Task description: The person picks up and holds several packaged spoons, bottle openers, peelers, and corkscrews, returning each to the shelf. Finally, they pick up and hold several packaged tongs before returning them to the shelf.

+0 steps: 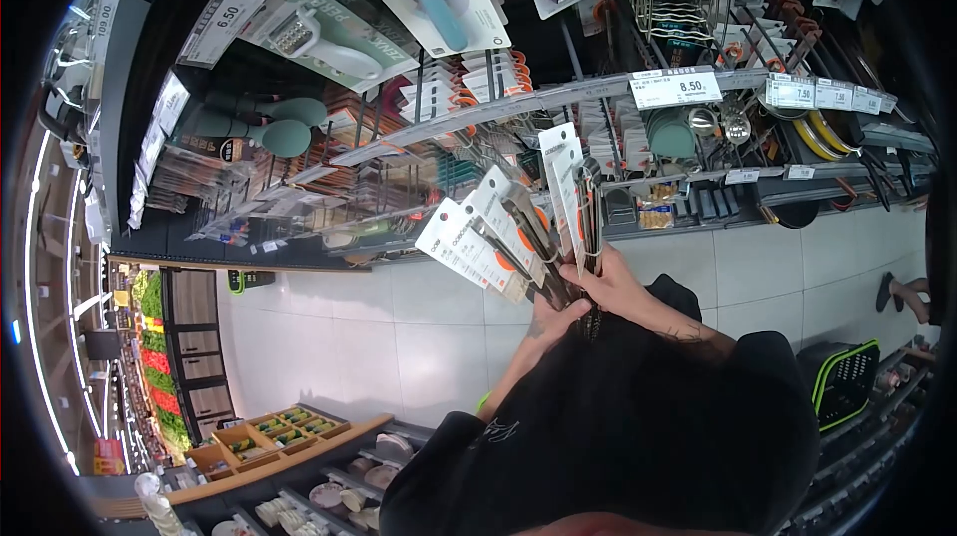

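Observation:
My left hand (550,321) is closed around the lower ends of several long metal utensils on white cards (490,255), which fan out up and to the left. The cards carry orange round marks; the exact kind of utensil is hard to make out. Just to its right, my right hand (610,283) grips more carded metal utensils (578,199), held nearly upright with the thumb across their lower part. Both hands are close together in front of my dark shirt, their bundles almost touching. Some of the fingers are hidden behind the packs.
Ahead runs a display rack with hanging utensils, a carded blue peeler (439,7), green silicone tools (284,135) and a price tag (676,88). A black basket with a green rim (843,386) stands at right. Another person's legs (907,299) show at far right. Dish shelves (329,476) lie behind.

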Tool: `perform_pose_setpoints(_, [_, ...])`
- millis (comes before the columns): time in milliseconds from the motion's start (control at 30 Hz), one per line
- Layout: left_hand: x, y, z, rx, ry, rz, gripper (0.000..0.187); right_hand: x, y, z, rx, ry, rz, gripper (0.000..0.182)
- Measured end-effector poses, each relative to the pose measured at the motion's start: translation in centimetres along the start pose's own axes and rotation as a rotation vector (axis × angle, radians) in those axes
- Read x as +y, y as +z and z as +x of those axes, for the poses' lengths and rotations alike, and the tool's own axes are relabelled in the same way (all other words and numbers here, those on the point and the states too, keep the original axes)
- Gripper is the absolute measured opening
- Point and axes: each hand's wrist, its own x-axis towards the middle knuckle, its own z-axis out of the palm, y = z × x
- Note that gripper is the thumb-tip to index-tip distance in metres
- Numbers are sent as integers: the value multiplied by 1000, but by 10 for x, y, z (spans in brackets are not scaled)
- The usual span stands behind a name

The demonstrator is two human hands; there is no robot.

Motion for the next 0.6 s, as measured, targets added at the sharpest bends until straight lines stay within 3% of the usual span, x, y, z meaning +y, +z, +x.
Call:
perform_pose_setpoints(33, [1, -1, -1, -3, 12, 32, 55, -5, -5, 0, 1, 2, 4, 23])
perform_pose_setpoints(100, [10, -8, -1, -82, -88, 61, 61, -20, -24, 5, -421, 241, -67, 22])
perform_pose_setpoints(133, [13, -10, -2, -161, -189, 84, 67, -21, -27, 6, -417, 241, -63, 22])
perform_pose_setpoints(200, [9, -12, -6, -162, -113, 131, 59, -21, -30, 6, -565, 360, -120, 23])
perform_pose_setpoints(300, [14, -5, -8, -69, -183, 107, 51, -26, -23, 7, -521, 363, -21, 26])
perform_pose_setpoints(367, [19, -5, -6, -116, -112, 321, 37, -26, -23, 6, -483, 387, 19, 26])
perform_pose_setpoints(467, [37, 1, -8, -142, -190, 291, 33, -14, -27, 3, -399, 385, -8, 27])
perform_pose_setpoints(600, [35, -2, -16, -121, -127, 235, 32, -1, -34, 0, -381, 497, 228, 32])
